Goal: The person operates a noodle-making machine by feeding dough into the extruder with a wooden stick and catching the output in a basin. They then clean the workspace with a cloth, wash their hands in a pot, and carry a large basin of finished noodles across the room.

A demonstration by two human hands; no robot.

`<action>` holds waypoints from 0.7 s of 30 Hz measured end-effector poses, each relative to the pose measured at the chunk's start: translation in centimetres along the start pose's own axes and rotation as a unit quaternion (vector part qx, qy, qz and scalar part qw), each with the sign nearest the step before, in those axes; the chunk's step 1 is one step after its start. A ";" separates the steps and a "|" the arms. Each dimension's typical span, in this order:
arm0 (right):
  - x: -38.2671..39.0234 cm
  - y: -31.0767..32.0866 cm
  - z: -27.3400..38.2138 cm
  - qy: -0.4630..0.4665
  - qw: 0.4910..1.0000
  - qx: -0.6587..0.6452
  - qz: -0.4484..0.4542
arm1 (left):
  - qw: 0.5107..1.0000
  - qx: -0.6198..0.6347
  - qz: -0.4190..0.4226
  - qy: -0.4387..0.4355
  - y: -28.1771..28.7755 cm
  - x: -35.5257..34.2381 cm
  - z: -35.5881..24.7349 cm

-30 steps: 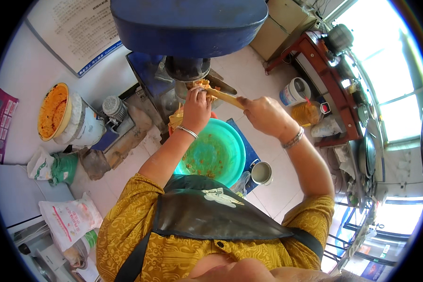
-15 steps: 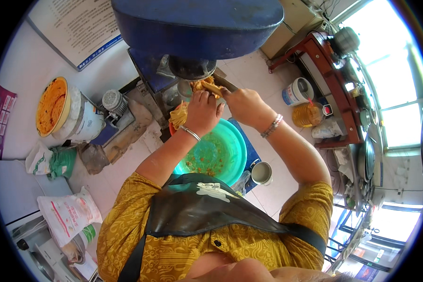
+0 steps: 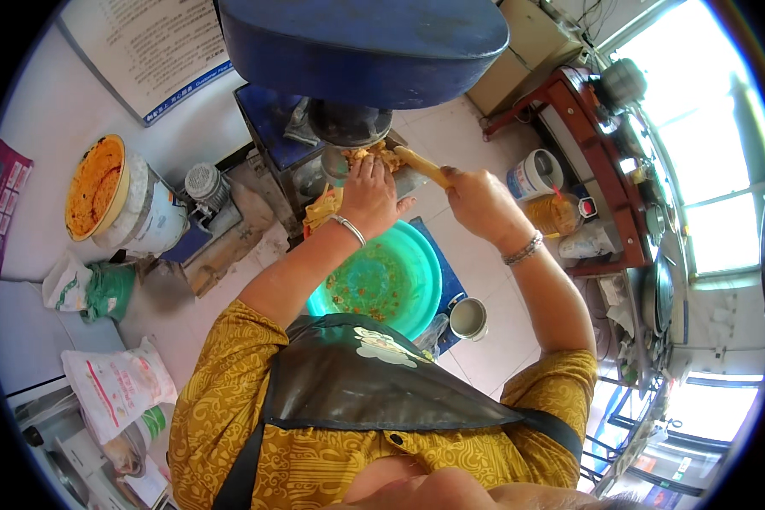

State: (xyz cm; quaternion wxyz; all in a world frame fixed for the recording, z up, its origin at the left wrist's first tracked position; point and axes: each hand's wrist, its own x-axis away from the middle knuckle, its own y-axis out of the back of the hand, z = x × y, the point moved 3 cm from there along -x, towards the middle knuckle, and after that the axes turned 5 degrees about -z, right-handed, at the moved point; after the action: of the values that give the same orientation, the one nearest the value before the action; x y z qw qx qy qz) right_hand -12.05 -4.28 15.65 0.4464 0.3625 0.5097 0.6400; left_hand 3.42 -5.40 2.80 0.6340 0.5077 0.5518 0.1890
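We are scraping orange paste (image 3: pixel 367 155) from the machine outlet (image 3: pixel 347 127): left hand (image 3: pixel 367 194) cupped open beneath it, right hand (image 3: pixel 476 202) fisted round the wooden stick (image 3: pixel 422 164). Next, likely, we steady the stick so loosened paste drops into the green basin (image 3: pixel 391 280).

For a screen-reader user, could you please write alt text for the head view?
A person in a yellow patterned top and dark apron works at the outlet of a blue machine: the left hand presses on orange mash there, while the right hand holds a wooden stick against it. A green basin sits below.
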 end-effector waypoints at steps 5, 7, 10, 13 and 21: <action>-1.9 -2.8 1.4 0.040 0.999 0.022 0.007 | 0.999 0.005 -0.024 0.020 0.1 0.5 0.0; -2.9 -3.9 1.5 0.070 0.996 0.047 -0.001 | 0.999 0.017 -0.029 0.009 0.1 0.4 0.0; -3.7 -4.7 2.1 0.116 0.988 0.099 0.003 | 0.998 0.052 -0.027 0.006 0.1 0.2 -0.1; -4.0 -3.6 2.9 0.129 0.982 0.138 0.025 | 0.990 0.139 -0.002 0.020 0.1 0.2 0.5; 1.6 0.8 1.1 0.084 0.993 0.086 0.010 | 0.998 0.023 -0.027 -0.054 2.0 3.6 0.2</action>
State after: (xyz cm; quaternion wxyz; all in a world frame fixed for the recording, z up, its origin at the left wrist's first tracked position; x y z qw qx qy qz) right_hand -11.70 -2.51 16.73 0.3627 0.3494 0.5947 0.6267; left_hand 5.42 -1.76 2.66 0.6556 0.5167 0.5346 0.1316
